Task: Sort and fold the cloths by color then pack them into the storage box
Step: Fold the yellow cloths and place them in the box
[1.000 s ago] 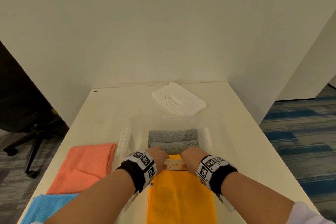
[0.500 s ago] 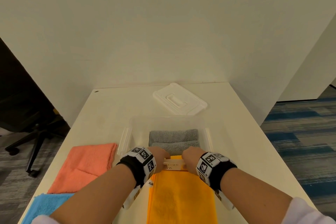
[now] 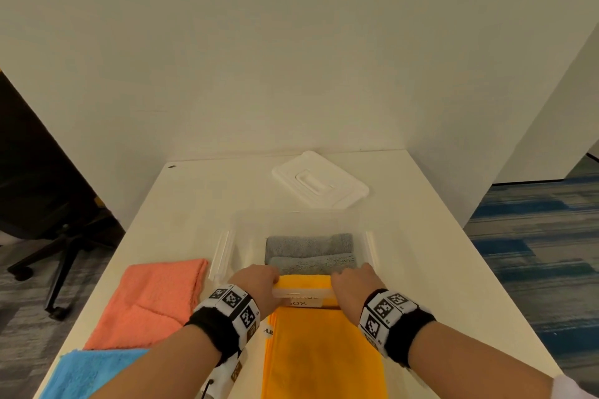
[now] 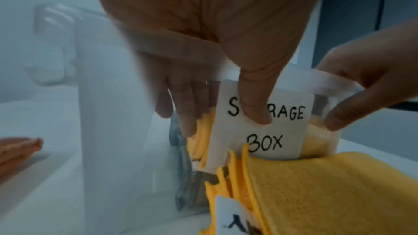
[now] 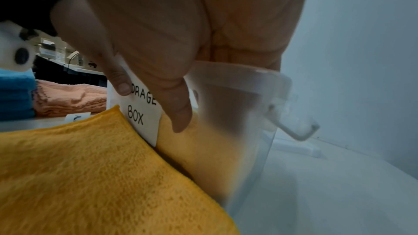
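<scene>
Your left hand (image 3: 257, 282) and right hand (image 3: 351, 283) both grip the near rim of the clear box (image 3: 301, 220), fingers hooked inside over the wall and thumbs pressed on its outer face. The box sits mid-table (image 3: 201, 204), its near wall touching the far edge of the folded yellow cloth (image 3: 321, 347) that lies outside between your forearms. Inside, a second yellow cloth (image 3: 304, 280) stands against the near wall, right under your fingers; whether they are pressing on it is hard to tell through the blur. Two folded grey cloths (image 3: 308, 251) lie just beyond it. The orange cloth (image 3: 152, 301) and blue cloth (image 3: 90, 372) sit to the left, and the white lid (image 3: 319, 183) rests far behind the box.

Against the frames a second ago, almost nothing differs: your hands stay on the same rim and the cloths have not shifted.

The label (image 4: 260, 124) on the near wall reads "STORAGE BOX", your left thumb covering two letters.
</scene>
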{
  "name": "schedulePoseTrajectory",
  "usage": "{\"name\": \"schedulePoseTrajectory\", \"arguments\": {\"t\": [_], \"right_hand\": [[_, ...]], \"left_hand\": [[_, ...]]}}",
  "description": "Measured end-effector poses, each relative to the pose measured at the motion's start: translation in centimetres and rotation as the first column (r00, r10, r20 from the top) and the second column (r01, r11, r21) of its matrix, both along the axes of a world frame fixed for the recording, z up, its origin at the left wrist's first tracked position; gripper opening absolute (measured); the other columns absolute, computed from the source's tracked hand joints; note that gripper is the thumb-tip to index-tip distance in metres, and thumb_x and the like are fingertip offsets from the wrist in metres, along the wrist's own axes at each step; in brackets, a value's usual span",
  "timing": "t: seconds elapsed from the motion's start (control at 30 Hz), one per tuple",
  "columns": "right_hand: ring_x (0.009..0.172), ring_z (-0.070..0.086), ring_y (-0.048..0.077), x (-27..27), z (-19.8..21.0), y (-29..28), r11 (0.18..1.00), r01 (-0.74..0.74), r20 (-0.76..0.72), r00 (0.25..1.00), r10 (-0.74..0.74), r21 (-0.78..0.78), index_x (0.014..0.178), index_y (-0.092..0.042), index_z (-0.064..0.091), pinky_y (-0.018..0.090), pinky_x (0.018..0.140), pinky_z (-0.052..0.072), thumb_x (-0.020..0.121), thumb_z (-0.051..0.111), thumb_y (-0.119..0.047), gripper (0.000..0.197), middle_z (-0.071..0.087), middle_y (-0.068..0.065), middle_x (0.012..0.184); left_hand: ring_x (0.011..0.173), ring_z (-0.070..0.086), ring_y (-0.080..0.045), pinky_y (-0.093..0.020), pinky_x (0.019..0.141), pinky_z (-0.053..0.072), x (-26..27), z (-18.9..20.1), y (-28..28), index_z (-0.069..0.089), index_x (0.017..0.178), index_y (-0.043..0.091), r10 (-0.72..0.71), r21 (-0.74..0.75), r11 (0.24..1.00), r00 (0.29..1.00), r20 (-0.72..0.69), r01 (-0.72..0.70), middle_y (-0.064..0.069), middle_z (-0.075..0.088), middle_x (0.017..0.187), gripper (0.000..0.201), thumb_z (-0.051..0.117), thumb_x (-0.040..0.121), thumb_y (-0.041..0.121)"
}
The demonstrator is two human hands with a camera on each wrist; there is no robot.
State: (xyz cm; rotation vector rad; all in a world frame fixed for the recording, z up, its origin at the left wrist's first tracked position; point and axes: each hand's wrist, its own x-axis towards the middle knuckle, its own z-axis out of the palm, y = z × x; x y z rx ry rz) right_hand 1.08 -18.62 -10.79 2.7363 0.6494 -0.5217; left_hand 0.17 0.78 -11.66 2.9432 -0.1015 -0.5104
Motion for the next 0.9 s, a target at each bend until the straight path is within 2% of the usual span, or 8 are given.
{"name": "schedulePoseTrajectory", "arguments": {"t": [0.17, 0.3, 0.47, 0.63, 0.73, 0.83, 0.9], "right_hand": [[0.108, 0.06, 0.027, 0.5, 0.4, 0.6, 0.998, 0.042, -0.106, 0.994, -0.037, 0.043, 0.117, -0.005, 0.057, 0.036, 0.09, 0.046, 0.096, 0.042, -0.003, 0.026, 0.061, 0.013, 0.119], [0.111, 0.058, 0.029, 0.6, 1.0, 0.7, 0.999, 0.025, -0.156, 0.988, -0.018, 0.045, 0.119, 0.0, 0.056, 0.034, 0.092, 0.045, 0.097, 0.043, -0.003, 0.026, 0.059, 0.017, 0.122], [0.11, 0.059, 0.028, 1.0, 1.2, 1.0, 1.0, 0.022, -0.174, 0.985, -0.021, 0.007, 0.117, -0.001, 0.059, 0.033, 0.091, 0.047, 0.095, 0.048, -0.006, 0.025, 0.061, 0.016, 0.12], [0.101, 0.062, 0.027, 1.4, 1.1, 1.1, 1.0, 0.018, -0.204, 0.979, -0.019, -0.007, 0.113, 0.0, 0.061, 0.033, 0.086, 0.049, 0.093, 0.051, -0.006, 0.023, 0.064, 0.016, 0.116], [0.089, 0.057, 0.024, 1.3, 1.1, 1.1, 1.0, 0.031, -0.205, 0.978, -0.031, -0.005, 0.112, 0.001, 0.062, 0.032, 0.085, 0.048, 0.094, 0.05, -0.004, 0.023, 0.064, 0.017, 0.116], [0.1, 0.061, 0.026, 1.2, 1.2, 1.1, 0.999, 0.05, -0.201, 0.978, -0.05, -0.001, 0.114, 0.001, 0.061, 0.032, 0.086, 0.048, 0.094, 0.048, -0.004, 0.024, 0.063, 0.017, 0.118], [0.107, 0.06, 0.028, 1.1, 1.1, 1.1, 0.998, 0.057, -0.198, 0.979, -0.054, 0.011, 0.115, 0.0, 0.06, 0.033, 0.087, 0.048, 0.095, 0.047, -0.004, 0.025, 0.062, 0.017, 0.118]], "left_hand": [[0.092, 0.058, -0.01, -0.026, 0.08, 0.049, 0.1, -0.4, 0.4, 0.049, 0.116, 0.031, 0.013, -0.011, 1.0, 0.998, -0.057, -0.014, 0.009, 0.061, 0.109, 0.044, 0.058, 0.083, 0.059], [0.086, 0.062, -0.011, -0.03, 0.079, 0.053, 0.2, -0.3, 0.6, 0.039, 0.106, 0.03, -0.005, -0.041, 0.999, 0.997, -0.076, 0.002, 0.008, 0.064, 0.105, 0.039, 0.057, 0.084, 0.057], [0.087, 0.061, -0.013, -0.027, 0.076, 0.051, 0.6, 0.1, 0.6, 0.04, 0.11, 0.027, -0.043, -0.04, 0.999, 0.989, -0.145, 0.037, 0.004, 0.063, 0.104, 0.041, 0.057, 0.086, 0.055], [0.088, 0.06, -0.013, -0.028, 0.077, 0.05, 0.9, -0.1, 0.8, 0.039, 0.114, 0.028, -0.047, -0.032, 0.999, 0.986, -0.162, 0.042, 0.004, 0.061, 0.105, 0.045, 0.057, 0.085, 0.056], [0.094, 0.058, -0.013, -0.031, 0.08, 0.051, 0.8, -0.5, 0.7, 0.035, 0.122, 0.032, -0.042, -0.027, 0.999, 0.995, -0.092, 0.04, 0.005, 0.052, 0.117, 0.059, 0.059, 0.078, 0.064], [0.1, 0.057, -0.017, -0.034, 0.084, 0.051, 0.9, -0.8, 0.4, 0.031, 0.131, 0.03, 0.02, 0.026, 0.999, 0.997, -0.079, -0.018, 0.002, 0.047, 0.124, 0.077, 0.058, 0.072, 0.072], [0.102, 0.058, -0.016, -0.034, 0.087, 0.05, 1.1, -0.9, 0.2, 0.04, 0.128, 0.027, 0.025, 0.051, 0.999, 0.991, -0.132, -0.018, 0.002, 0.054, 0.121, 0.073, 0.056, 0.073, 0.072]]}}
